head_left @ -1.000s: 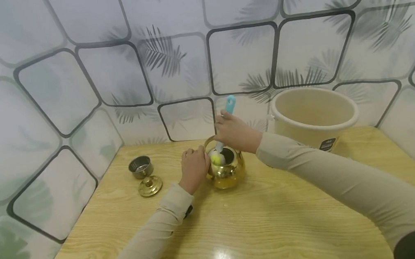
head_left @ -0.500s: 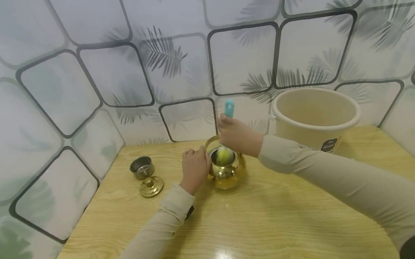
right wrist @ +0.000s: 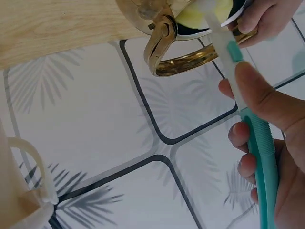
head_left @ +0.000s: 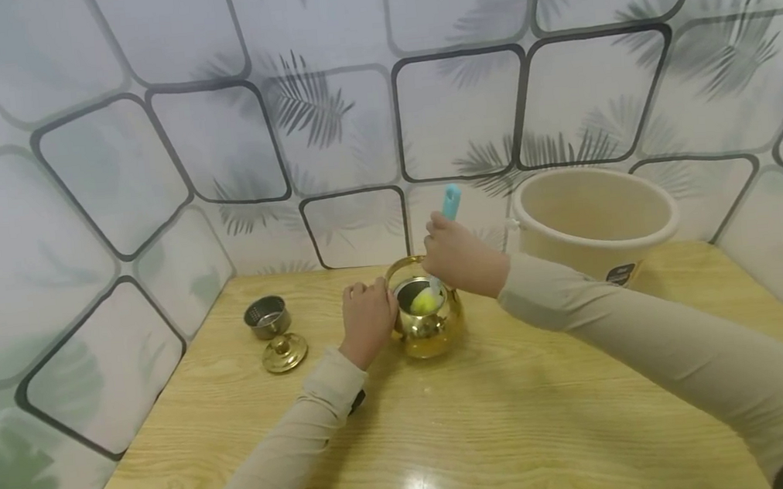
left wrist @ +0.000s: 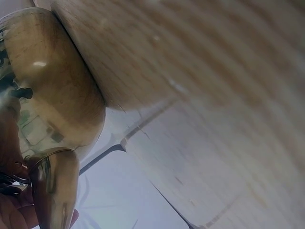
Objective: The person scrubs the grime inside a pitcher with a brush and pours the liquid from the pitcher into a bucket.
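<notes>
A shiny gold teapot (head_left: 428, 344) stands uncovered on the wooden table. My left hand (head_left: 370, 316) grips its left side by the raised handle. In the right wrist view, fingers of that hand curl at the teapot's bail handle (right wrist: 190, 62). The spout (left wrist: 55, 186) shows near fingers in the left wrist view. My right hand (head_left: 464, 260) holds a sponge brush by its teal handle (right wrist: 264, 162), thumb along the shaft. The brush's yellow sponge head (head_left: 426, 301) sits in the teapot's mouth, the handle leaning up and right. The inside of the teapot is mostly hidden.
Left of the teapot lie a metal strainer basket (head_left: 267, 317) and a gold lid (head_left: 285, 352) with a knob. A large cream bucket (head_left: 567, 248) stands behind my right forearm. Patterned walls (head_left: 347, 132) close off the back and sides of the table (head_left: 451, 441).
My right hand has shifted right and slightly down with the brush. The sponge head dipped into the teapot, then moved within its mouth. My left hand and the teapot stay in place.
</notes>
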A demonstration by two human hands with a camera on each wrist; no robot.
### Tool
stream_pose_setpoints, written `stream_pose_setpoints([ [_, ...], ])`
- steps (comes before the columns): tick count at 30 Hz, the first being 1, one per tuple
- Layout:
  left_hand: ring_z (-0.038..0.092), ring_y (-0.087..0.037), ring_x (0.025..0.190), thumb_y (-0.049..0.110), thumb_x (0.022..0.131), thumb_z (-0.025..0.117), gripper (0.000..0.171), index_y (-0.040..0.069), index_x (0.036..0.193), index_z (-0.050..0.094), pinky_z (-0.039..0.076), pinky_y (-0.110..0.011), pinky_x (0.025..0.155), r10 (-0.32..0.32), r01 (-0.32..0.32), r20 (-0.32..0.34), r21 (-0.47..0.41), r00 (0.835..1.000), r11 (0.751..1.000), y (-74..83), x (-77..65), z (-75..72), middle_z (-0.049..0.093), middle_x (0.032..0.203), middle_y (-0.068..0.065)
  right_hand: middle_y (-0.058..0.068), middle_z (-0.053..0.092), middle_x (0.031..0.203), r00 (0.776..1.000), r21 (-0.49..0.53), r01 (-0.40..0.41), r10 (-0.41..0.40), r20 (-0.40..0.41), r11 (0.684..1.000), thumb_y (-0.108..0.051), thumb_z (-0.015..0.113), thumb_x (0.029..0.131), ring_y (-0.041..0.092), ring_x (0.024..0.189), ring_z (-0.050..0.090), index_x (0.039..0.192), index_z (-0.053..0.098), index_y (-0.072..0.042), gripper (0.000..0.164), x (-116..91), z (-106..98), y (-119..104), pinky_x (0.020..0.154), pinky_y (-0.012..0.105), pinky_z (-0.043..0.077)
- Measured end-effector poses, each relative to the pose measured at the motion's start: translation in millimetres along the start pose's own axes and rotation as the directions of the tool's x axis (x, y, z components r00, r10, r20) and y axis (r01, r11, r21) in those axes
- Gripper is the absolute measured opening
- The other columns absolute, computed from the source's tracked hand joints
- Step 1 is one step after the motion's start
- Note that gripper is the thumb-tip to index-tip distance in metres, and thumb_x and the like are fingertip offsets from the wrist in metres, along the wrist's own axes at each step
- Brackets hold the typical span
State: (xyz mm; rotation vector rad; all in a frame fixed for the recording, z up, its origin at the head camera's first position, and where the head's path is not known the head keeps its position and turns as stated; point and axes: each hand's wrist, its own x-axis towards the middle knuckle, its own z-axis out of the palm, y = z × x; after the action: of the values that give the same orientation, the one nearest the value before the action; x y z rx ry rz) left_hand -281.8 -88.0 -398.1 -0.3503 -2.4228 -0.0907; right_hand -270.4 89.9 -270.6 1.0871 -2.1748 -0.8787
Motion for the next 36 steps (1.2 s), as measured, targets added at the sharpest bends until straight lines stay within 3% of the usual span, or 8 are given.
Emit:
stream_pose_setpoints([
  [6, 0.061, -0.028, 0.074, 0.019, 0.093, 0.049, 0.021, 0.007, 0.076, 0.054, 0.048, -0.041, 0.077, -0.003, 0.004, 0.043, -0.006, 0.999, 1.000, -1.0, -0.8, -2.5, 0.064, 0.066, -0.007, 0.002, 0.068, 0.073, 1.000, 0.133, -0.008, 0.009, -0.005, 0.991, -0.025, 0.076, 0.071, 0.022, 0.073, 0.058, 0.073, 0.070, -0.019, 0.009, -7, 6, 3, 0.082, 0.037, 0.039],
  [9, 0.061, -0.028, 0.075, 0.019, 0.093, 0.048, 0.022, 0.008, 0.075, 0.053, 0.048, -0.040, 0.075, 0.003, -0.002, 0.058, -0.005, 0.998, 1.000, -1.1, -1.6, -3.4, 0.063, 0.065, -0.006, 0.002, 0.068, 0.075, 1.000, 0.153, -0.006, 0.009, -0.023, 0.988, -0.025, 0.075, 0.074, 0.022, 0.072, 0.058, 0.080, 0.071, -0.021, 0.008, -11, 12, 3, 0.080, 0.037, 0.040],
  [14, 0.060, -0.028, 0.074, 0.019, 0.093, 0.048, 0.021, 0.007, 0.076, 0.053, 0.047, -0.040, 0.075, 0.001, -0.001, 0.061, -0.014, 0.998, 1.000, -1.6, -1.4, -2.6, 0.064, 0.065, -0.007, 0.002, 0.068, 0.082, 0.997, 0.151, -0.002, 0.013, -0.074, 0.988, -0.035, 0.072, 0.074, 0.021, 0.078, 0.058, 0.090, 0.071, -0.023, 0.020, -13, 23, 2, 0.079, 0.037, 0.040],
  [20, 0.059, -0.027, 0.073, 0.020, 0.093, 0.050, 0.020, 0.007, 0.077, 0.053, 0.046, -0.039, 0.074, -0.005, 0.006, 0.066, -0.015, 0.998, 1.000, -2.1, 0.6, 0.0, 0.064, 0.065, -0.007, 0.005, 0.066, 0.092, 0.976, 0.101, 0.017, 0.005, -0.216, 0.995, -0.042, 0.067, 0.078, 0.023, 0.089, 0.056, 0.093, 0.067, -0.018, 0.028, -13, 39, 4, 0.092, 0.041, 0.039],
  [25, 0.060, -0.028, 0.075, 0.020, 0.093, 0.050, 0.020, 0.007, 0.079, 0.054, 0.046, -0.039, 0.076, -0.002, 0.005, 0.083, -0.025, 0.997, 1.000, -1.0, 1.6, 0.5, 0.065, 0.067, -0.007, 0.005, 0.064, 0.101, 0.962, -0.004, 0.034, -0.033, -0.270, 0.999, -0.036, 0.068, 0.080, 0.023, 0.099, 0.054, 0.096, 0.061, -0.018, 0.025, -13, 45, 9, 0.102, 0.040, 0.034],
  [30, 0.061, -0.027, 0.075, 0.020, 0.093, 0.051, 0.019, 0.007, 0.079, 0.054, 0.047, -0.039, 0.076, 0.003, -0.002, 0.070, -0.008, 0.998, 1.000, -0.8, 1.3, 1.3, 0.066, 0.067, -0.006, 0.002, 0.065, 0.103, 0.947, -0.111, 0.029, -0.063, -0.316, 0.993, -0.023, 0.073, 0.077, 0.022, 0.103, 0.053, 0.094, 0.061, -0.020, 0.021, -11, 40, 16, 0.107, 0.039, 0.029],
  [34, 0.060, -0.027, 0.074, 0.020, 0.093, 0.050, 0.021, 0.007, 0.078, 0.054, 0.047, -0.039, 0.075, 0.005, -0.004, 0.047, -0.005, 0.999, 1.000, -1.1, 0.6, 1.4, 0.065, 0.066, -0.006, 0.002, 0.065, 0.102, 0.936, -0.126, 0.010, -0.054, -0.347, 0.992, -0.012, 0.073, 0.076, 0.022, 0.102, 0.051, 0.091, 0.061, -0.021, 0.021, -11, 33, 22, 0.107, 0.039, 0.027],
  [36, 0.060, -0.028, 0.074, 0.020, 0.093, 0.050, 0.020, 0.007, 0.078, 0.055, 0.047, -0.039, 0.076, 0.001, -0.001, 0.045, -0.007, 0.999, 1.000, -1.0, 0.1, 1.8, 0.065, 0.066, -0.006, 0.001, 0.065, 0.102, 0.937, -0.135, 0.000, -0.047, -0.346, 0.991, -0.015, 0.073, 0.077, 0.021, 0.102, 0.051, 0.091, 0.061, -0.021, 0.020, -14, 28, 24, 0.107, 0.039, 0.026],
])
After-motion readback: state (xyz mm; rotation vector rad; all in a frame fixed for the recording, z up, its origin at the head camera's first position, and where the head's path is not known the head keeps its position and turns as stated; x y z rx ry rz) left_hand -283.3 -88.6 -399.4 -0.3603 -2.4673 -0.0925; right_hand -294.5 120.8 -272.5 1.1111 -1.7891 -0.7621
